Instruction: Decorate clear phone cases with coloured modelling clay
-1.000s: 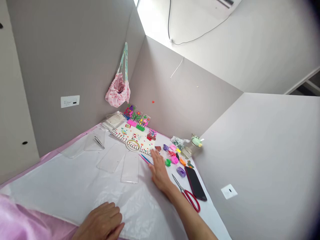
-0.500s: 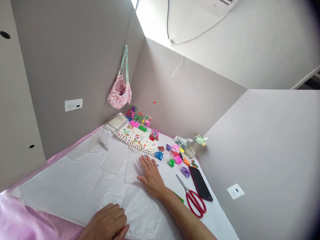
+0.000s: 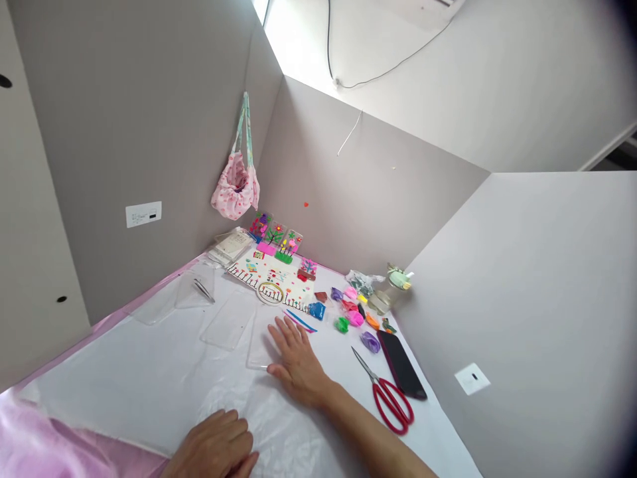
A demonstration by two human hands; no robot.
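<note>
My right hand (image 3: 294, 356) lies flat on the white plastic-covered table (image 3: 149, 372), fingers spread, its fingertips on the right edge of a clear phone case (image 3: 259, 342). Just beyond the fingers lie thin blue and pink sticks (image 3: 300, 321). My left hand (image 3: 216, 446) rests palm down at the near edge with the fingers loosely curled, and I see nothing in it. Two more clear cases (image 3: 229, 320) lie to the left.
Red-handled scissors (image 3: 385, 392) and a black phone (image 3: 401, 364) lie to the right. Small coloured clay lumps (image 3: 348, 312), a decorated white board (image 3: 273, 279) and finished clay-decorated cases (image 3: 276, 237) sit near the corner. A pink pouch (image 3: 235, 188) hangs on the grey partition.
My right hand has drawn back from the clay lumps towards me and to the left, onto the clear case. The left hand has barely moved.
</note>
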